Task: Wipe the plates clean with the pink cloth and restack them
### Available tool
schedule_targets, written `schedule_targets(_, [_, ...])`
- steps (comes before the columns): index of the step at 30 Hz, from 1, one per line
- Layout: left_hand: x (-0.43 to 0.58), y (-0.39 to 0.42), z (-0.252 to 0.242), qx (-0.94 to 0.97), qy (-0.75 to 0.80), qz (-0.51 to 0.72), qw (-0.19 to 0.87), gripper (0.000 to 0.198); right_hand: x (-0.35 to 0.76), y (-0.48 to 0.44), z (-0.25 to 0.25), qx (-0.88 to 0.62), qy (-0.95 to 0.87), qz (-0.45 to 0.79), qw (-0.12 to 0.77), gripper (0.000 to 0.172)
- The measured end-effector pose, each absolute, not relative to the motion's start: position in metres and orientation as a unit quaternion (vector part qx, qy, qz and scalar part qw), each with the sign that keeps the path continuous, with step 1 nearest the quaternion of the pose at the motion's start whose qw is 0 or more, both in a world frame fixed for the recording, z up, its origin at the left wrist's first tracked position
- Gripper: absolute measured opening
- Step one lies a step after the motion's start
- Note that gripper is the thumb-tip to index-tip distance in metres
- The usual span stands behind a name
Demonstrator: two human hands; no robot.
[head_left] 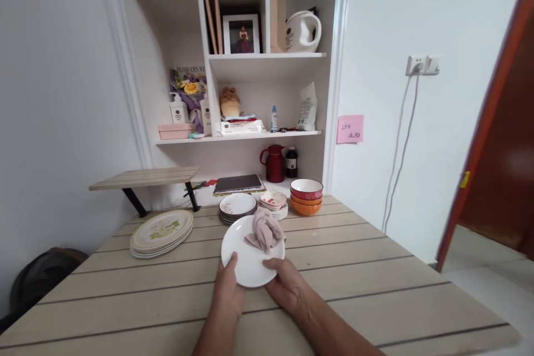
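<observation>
Both hands grip a round white plate (246,264) by its near rim, over the middle of the table. My left hand (228,286) is closed on the left near edge with its thumb on top. On the right near edge, my right hand (287,283) pinches the rim, its thumb reaching over the upper face; the fingers below are partly hidden. A crumpled pinkish-beige cloth (266,229) lies over the far right part of the plate. Just beyond stands a stack of dark-rimmed plates (237,204).
Large plates with a green leaf pattern (162,231) are stacked at left, near a small raised shelf (144,177). Small dishes (273,200) and stacked red and orange bowls (306,197) stand at the back right. Behind them are a red jug (274,163) and a dark bottle (291,162).
</observation>
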State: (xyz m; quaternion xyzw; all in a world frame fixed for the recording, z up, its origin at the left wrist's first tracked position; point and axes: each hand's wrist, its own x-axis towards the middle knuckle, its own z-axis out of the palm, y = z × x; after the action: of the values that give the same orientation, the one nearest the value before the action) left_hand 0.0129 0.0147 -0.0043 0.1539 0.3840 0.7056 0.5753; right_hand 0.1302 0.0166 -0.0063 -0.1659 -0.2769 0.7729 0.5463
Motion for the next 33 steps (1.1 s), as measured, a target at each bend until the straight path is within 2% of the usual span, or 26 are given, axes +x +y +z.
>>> schedule_targets(3, [0.012, 0.015, -0.005, 0.207, 0.489, 0.723, 0.442, 0.046, 0.136, 0.021, -0.008, -0.178, -0.262, 0.781, 0.538, 0.060])
schedule_targets(6, [0.015, 0.009, 0.004, 0.331, 0.570, 0.713, 0.240, 0.058, 0.138, 0.020, -0.007, -0.160, -0.265, 0.790, 0.530, 0.062])
schedule_targets(10, [0.025, -0.006, 0.028, 0.598, 0.596, 0.526, -0.098, 0.057, 0.135, 0.015, -0.004, -0.133, -0.280, 0.797, 0.518, 0.064])
schedule_targets(13, [0.029, -0.007, 0.043, 0.694, 0.568, 0.392, -0.207, 0.061, 0.132, 0.010, -0.002, -0.133, -0.284, 0.791, 0.526, 0.064])
schedule_targets(15, [0.026, 0.000, 0.049, 0.759, 0.537, 0.312, -0.196, 0.062, 0.131, 0.009, -0.002, -0.146, -0.279, 0.784, 0.535, 0.062])
schedule_targets(19, [0.012, 0.017, 0.044, 0.868, 0.462, 0.171, -0.057, 0.045, 0.132, 0.010, -0.004, -0.169, -0.242, 0.789, 0.539, 0.052])
schedule_targets(23, [-0.002, 0.012, 0.026, 0.851, 0.494, 0.174, -0.036, 0.045, 0.132, 0.014, -0.005, -0.175, -0.224, 0.785, 0.550, 0.050])
schedule_targets(27, [-0.013, -0.003, 0.014, 0.804, 0.555, 0.208, -0.047, 0.060, 0.131, 0.009, -0.002, -0.184, -0.248, 0.779, 0.546, 0.041])
schedule_targets(29, [-0.015, -0.008, 0.014, 0.782, 0.585, 0.208, -0.051, 0.064, 0.131, 0.006, 0.000, -0.170, -0.264, 0.790, 0.526, 0.043])
schedule_targets(33, [-0.012, -0.014, 0.020, 0.753, 0.626, 0.202, -0.035, 0.053, 0.131, 0.002, 0.003, -0.165, -0.268, 0.804, 0.504, 0.052])
